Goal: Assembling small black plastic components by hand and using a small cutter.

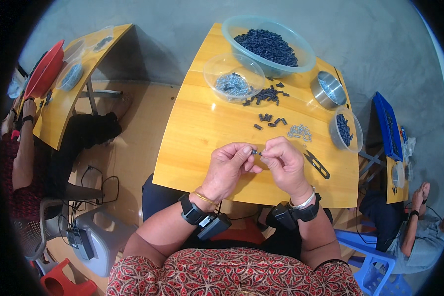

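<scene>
1. Red patterned fabric (232, 274) of the person's shirt fills the lower edge, and both forearms rise from it, each with a black wrist device strapped on.
2. Left hand (228, 167): its grip is closed to a pinch, thumb and forefinger tips pressed on one end of a small dark plastic connector (256, 153).
3. Right hand (283, 163): its grip is likewise closed to a pinch on the other end of that same piece, the remaining fingers curled in.
4. That connector sits between the two hands, lifted just above the yellow wooden surface (197, 143) near its front half.
5. Black snips (316, 164) lie on the surface just beside the right hand.
6. Beyond the hands lie a few loose dark connectors (271, 120) and a small heap of metal pins (300, 131).
7. Farther back stand a clear bowl of metal pins (233, 78), a large bluish bowl of dark connectors (268, 45), a steel bowl (328, 90) and a small clear tub of dark pieces (346, 130).
</scene>
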### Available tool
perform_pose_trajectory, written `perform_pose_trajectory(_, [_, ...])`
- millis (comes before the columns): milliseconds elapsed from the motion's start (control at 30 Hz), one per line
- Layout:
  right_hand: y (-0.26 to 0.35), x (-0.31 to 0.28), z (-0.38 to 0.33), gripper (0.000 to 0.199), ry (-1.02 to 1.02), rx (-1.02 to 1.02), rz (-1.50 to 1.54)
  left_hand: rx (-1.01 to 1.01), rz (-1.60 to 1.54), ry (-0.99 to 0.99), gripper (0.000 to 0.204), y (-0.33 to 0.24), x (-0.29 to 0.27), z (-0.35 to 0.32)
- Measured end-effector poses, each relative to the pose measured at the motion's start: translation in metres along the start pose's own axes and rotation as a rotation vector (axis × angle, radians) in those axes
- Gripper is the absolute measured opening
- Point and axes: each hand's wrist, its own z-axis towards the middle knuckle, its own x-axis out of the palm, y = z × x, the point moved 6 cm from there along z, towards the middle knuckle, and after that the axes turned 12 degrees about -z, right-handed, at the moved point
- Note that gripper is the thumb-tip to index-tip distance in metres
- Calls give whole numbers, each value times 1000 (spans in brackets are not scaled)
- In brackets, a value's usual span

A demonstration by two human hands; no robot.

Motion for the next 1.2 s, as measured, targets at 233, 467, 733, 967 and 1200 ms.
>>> perform_pose_trajectory(233, [8, 0, 1, 13, 1, -26, -100, -13, 4, 16, 18, 0, 1, -1])
perform_pose_trajectory(467, [34, 2, 2, 17, 47, -321, -356, -38, 44, 34, 16, 1, 1, -2])
perform_pose_trajectory(733, [30, 5, 0, 15, 97, -271, -302, -166, -61, 98, 14, 1, 2, 0])
perform_pose_trajectory(967, [-22, -4, -13, 12, 50, 385, 141, -19, 23, 2, 14, -3, 2, -2])
perform_pose_trajectory(1200, [-19, 3, -12, 7, 197, 384, 192, 22, 148, 39, 13, -3, 4, -2])
